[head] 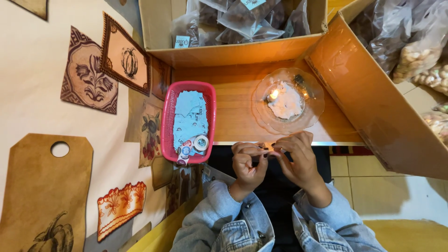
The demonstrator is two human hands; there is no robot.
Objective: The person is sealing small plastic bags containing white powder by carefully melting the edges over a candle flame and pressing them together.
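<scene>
My left hand (248, 164) and my right hand (298, 161) meet just in front of the wooden table edge, fingertips pinched together on a small thin item (272, 150) that is mostly hidden between them. Both wrists come out of denim jacket sleeves. Just beyond the hands stands a clear glass dish (289, 100) with a lit candle and white wax in it. Left of the hands sits a pink plastic basket (168, 126) holding pale blue paper labels (190, 116) and small round sticker rolls (200, 142).
A cardboard box (233, 49) of clear packed bags stands at the back of the wooden table. A second larger cardboard box (373, 107) with bags of nuts lies at the right. A patterned cloth (84, 93) covers the surface on the left.
</scene>
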